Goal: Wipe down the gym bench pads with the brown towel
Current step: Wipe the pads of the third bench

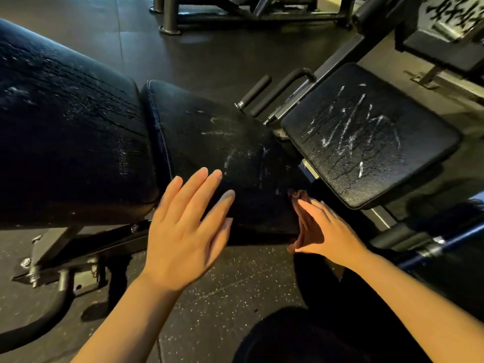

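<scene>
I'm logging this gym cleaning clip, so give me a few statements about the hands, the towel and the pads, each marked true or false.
1. The right hand holds the brown towel against the end of the seat pad. True.
2. The left hand grips the towel. False: it is open, fingers straight, over the seat pad's near edge.
3. The neighbouring machine's pad bears white streaks. True.
4. The towel lies spread on the back pad. False: it is bunched at the seat pad's end.

Brown towel (305, 221), black white-streaked bench pads (225, 142), dark speckled floor (235, 284).
</scene>
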### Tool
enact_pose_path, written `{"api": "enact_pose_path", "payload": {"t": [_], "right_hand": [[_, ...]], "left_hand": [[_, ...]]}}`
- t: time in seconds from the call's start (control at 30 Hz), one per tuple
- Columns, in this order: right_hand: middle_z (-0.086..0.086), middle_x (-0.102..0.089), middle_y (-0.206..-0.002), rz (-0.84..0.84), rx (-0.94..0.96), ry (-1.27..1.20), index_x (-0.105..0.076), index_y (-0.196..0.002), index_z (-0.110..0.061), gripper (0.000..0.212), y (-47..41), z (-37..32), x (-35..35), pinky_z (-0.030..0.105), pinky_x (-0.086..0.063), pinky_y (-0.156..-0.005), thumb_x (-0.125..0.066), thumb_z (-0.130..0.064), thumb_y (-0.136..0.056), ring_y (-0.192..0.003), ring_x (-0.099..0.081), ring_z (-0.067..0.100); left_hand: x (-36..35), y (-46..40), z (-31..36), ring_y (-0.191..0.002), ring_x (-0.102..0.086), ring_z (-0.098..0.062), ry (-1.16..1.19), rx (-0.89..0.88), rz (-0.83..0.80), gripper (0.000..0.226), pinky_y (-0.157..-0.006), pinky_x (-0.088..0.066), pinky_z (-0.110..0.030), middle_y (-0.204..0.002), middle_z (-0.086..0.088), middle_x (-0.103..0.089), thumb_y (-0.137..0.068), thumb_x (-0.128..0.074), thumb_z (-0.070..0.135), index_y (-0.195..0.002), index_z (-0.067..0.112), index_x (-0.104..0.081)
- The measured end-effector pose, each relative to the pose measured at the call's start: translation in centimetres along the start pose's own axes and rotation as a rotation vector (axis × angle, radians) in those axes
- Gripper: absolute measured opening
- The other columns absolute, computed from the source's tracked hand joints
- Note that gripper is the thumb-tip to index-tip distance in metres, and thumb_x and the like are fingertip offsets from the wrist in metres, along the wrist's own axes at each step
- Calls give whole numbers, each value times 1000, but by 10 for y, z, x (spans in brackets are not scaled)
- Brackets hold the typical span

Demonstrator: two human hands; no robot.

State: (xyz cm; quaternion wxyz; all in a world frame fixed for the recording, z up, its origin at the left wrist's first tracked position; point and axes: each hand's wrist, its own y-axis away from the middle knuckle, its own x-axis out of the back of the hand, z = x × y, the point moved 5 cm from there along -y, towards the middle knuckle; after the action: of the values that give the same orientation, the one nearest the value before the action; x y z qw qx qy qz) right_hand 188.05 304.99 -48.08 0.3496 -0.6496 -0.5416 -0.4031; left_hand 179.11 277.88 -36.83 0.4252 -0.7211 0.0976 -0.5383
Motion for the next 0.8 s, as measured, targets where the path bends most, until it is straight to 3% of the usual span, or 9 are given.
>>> {"api": "enact_pose_path", "payload": {"t": [0.07, 0.1, 0.27, 0.43, 0.57, 0.7, 0.8], "right_hand": [[-8, -23, -160, 46, -106, -65, -16, -147, -44, 109, 7, 12, -4, 36, -22, -121, -87, -49, -64, -149, -16, 12], [-5, -26, -160, 76, -144, -111, -20, -149, -42, 109, 10, 12, -5, 39, -26, -119, -88, -46, -64, -148, -21, 16], [-5, -29, -158, 119, -143, -157, -22, -147, -42, 101, 14, -11, -5, 25, -19, -117, -87, -32, -71, -147, -18, 7], [4, -40, -153, 223, 43, -170, -40, -149, -27, 87, 8, -76, 3, 34, -27, -118, -77, -50, -73, -144, -26, 14], [5, -43, -148, 291, 272, -144, -32, -147, -28, 85, -3, -129, 1, 30, -24, -118, -60, -65, -76, -143, -31, 19], [12, -46, -146, 359, 118, -151, -34, -144, -28, 76, 7, -99, -9, 36, -32, -113, -55, -64, -80, -139, -37, 24], [8, -30, -157, 223, -127, -140, -32, -150, -29, 82, 17, -48, -13, 30, -21, -114, -62, -61, -81, -146, -22, 20]], "left_hand": [[2, 1, 1, -135, -42, -35, -3, 5, -17, 41, -115, -26, -48, -140, -21, -53, -105, -40, 28, -120, 5, -70], [3, 1, 2, -136, -41, -35, -3, 12, -27, 41, -115, -27, -49, -141, -21, -53, -105, -40, 28, -120, 5, -70], [7, 0, 3, -140, -36, -36, 13, 59, -43, 40, -116, -26, -51, -147, -22, -47, -102, -43, 29, -128, 8, -66], [7, 1, 2, -143, -33, -36, 4, 62, -82, 43, -118, -22, -51, -150, -21, -41, -101, -44, 29, -137, 10, -58], [7, 3, 2, -144, -30, -37, 4, 61, -87, 44, -119, -20, -51, -152, -21, -38, -104, -40, 32, -139, 9, -53], [7, -1, 7, -142, -36, -37, -63, 53, -45, 41, -117, -20, -55, -147, -22, -46, -104, -42, 30, -131, 6, -61], [3, -12, 16, -136, -45, -34, -132, 18, 8, 33, -114, -24, -56, -139, -18, -57, -101, -52, 28, -119, 8, -71]]}}
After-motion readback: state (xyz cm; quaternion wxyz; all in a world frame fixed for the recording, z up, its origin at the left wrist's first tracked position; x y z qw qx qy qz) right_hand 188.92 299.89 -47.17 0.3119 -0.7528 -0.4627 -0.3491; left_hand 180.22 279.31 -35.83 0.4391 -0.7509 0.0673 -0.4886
